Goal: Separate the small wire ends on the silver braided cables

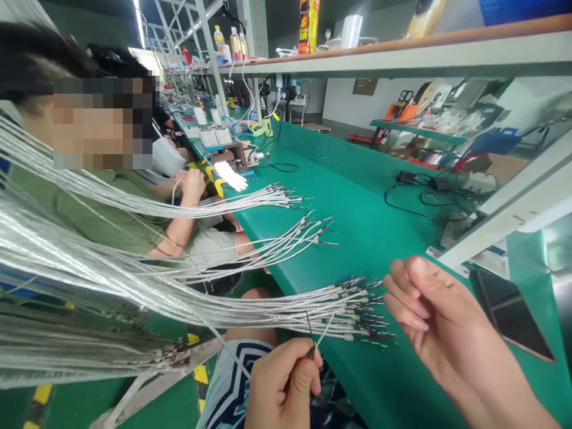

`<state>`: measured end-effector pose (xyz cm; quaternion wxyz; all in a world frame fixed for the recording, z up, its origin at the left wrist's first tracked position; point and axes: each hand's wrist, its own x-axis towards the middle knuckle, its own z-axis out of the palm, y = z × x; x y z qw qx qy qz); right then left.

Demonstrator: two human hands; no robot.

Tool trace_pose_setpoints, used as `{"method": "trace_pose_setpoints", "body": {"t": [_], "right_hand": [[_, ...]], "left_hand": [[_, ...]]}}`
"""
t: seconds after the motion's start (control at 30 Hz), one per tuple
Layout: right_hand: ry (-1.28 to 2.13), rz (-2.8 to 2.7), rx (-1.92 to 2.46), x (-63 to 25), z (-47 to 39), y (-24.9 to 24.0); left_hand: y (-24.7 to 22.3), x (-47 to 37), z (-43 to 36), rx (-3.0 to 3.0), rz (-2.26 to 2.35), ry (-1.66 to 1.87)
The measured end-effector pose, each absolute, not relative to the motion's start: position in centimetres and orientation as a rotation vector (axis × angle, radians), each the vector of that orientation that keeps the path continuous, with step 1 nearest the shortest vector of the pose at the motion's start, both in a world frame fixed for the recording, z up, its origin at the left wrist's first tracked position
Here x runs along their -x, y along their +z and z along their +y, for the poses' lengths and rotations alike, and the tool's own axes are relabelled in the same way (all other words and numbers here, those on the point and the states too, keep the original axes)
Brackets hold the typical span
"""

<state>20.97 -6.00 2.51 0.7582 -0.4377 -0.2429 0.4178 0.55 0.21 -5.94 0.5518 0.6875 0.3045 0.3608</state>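
Note:
My left hand (286, 378) is closed on the end of a white cable, pinching it between thumb and fingers. From that grip a thin dark wire and a pale green-white wire (325, 329) fan out upward. To its right, above the bench, my right hand (440, 325) is raised with fingers curled and the thumb against the index finger. Whatever it may pinch is hidden. Between and beyond my hands lies a thick bundle of white cables (286, 307), their stripped, dark-tipped ends on the green bench. Two smaller cable bundles (268, 253) rest farther along the edge.
The green bench (357, 202) runs away from me. A phone-like dark slab (513, 313) lies at right near a white post (491, 220). Black adapters and cords (429, 182) sit behind. A co-worker (134, 220) sits at left. A shelf (402, 56) crosses overhead.

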Motion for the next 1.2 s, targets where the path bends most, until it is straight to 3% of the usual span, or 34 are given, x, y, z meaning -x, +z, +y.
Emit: {"method": "trace_pose_setpoints", "body": {"t": [0.23,0.43,0.9,1.07,1.2], "right_hand": [[1.007,-0.834,1.26,-17.9,-5.5,0.2],[1.306,-0.848,1.055,-16.3,-5.3,-1.0],[0.921,-0.71,1.08,-18.0,-5.8,-0.3],[0.486,-0.872,1.27,-22.3,-5.3,0.1],[0.372,-0.985,1.419,-23.2,-4.6,-1.5]], "left_hand": [[-6.3,-1.5,-0.2,-1.487,0.713,0.717],[-5.3,-1.4,-0.6,-1.509,0.712,0.732],[-3.3,-2.2,0.0,-1.35,0.653,0.579],[-3.6,-1.6,1.0,-1.27,0.706,0.503],[-3.4,-1.0,1.7,-1.307,0.76,0.542]]}}
